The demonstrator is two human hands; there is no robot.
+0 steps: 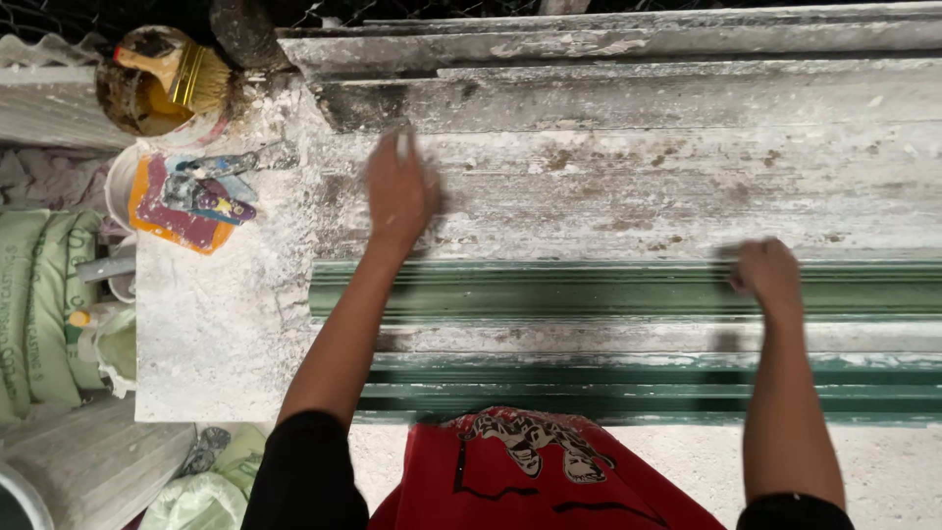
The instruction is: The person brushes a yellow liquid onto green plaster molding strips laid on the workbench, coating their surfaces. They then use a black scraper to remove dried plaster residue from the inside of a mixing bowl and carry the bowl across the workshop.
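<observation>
Green mould (628,290) under right hand (768,275), seemingly touching.

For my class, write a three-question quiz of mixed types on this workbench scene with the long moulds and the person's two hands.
1. True or false: the person's left hand lies flat on the white, plaster-dusted mould surface.
2. Multiple choice: the person's right hand is at A) the round tub holding a yellow-handled brush, B) the upper edge of the long green ribbed mould, C) the green sack.
3. Fill in: the paint-stained scrapers lie on a small ____ bucket.

Key: 1 true; 2 B; 3 white.
</observation>
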